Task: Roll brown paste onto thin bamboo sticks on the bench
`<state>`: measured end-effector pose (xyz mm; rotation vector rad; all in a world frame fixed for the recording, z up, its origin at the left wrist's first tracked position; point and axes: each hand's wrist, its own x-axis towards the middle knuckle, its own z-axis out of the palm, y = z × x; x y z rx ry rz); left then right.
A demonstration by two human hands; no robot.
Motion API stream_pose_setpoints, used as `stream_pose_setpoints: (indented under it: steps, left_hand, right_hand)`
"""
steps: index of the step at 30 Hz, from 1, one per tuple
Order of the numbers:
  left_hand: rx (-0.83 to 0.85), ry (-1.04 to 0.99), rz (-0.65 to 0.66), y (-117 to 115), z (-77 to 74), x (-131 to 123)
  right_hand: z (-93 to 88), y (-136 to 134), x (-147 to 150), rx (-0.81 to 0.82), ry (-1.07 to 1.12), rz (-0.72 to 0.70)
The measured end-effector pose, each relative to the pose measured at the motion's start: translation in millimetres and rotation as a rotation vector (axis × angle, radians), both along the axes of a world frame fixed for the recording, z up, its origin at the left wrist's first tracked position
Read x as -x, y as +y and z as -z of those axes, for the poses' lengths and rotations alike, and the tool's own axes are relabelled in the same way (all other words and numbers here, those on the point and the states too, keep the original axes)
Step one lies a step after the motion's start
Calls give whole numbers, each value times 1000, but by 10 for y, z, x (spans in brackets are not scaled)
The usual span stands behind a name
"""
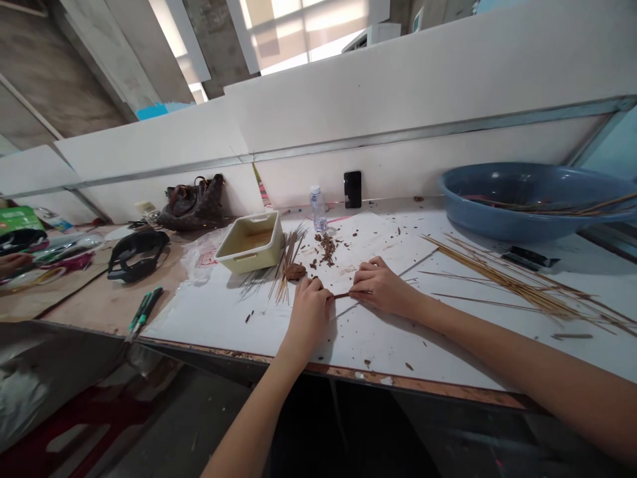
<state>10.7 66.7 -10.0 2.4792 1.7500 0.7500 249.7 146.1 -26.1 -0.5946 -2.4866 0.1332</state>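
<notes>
Between my hands, low over the white sheet, runs a thin brown stick [342,295]. My left hand [312,302] has its fingers curled down on the stick's left end. At the other end my right hand [374,287] pinches it, and a thin grey rod or wire passes close by. Just beyond my left hand lies a rough brown lump [295,271], beside a bundle of thin sticks [286,262]. Dark brown crumbs [327,249] are scattered past both hands. My fingertips hide the ends of the held stick.
A cream tub [277,252] with brownish contents stands left, near a small clear bottle [317,209]. A phone [353,190] leans on the back panel. At right are a blue basin [497,219] and long sticks [507,279]. Green-handled cutters [145,310], a black headset [137,255] and another person's hand [14,264] are left.
</notes>
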Motion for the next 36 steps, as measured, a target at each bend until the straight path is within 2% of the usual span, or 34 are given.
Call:
stream_pose_setpoints:
  steps: [7,10,14,17,21,25,29,36]
  left_hand:
    - [20,61,-38,-10,-51,0]
    - [-17,49,-1,-2,-97,-70]
    - [61,52,87,122,-147,-218]
    - [121,47,92,242,-146,-289]
    - [108,-11,106,310,-104,-302]
    - [102,-37,100,318,-87,-312]
    - [102,18,72,285,-104,-333]
    - [29,-1,25,175,-86,-268]
  right_hand:
    - [15,25,-117,57,82,49]
    - [24,7,-146,106,138,99]
    - [26,-24,-128,148,120,84]
    - [28,-41,-106,171,121,72]
    - [8,-54,-96,162,103,66]
    - [-35,-61,-91,141,72,106]
    - [-54,-79,-103,134,49,127]
    - [-55,-116,-187,79,118,188]
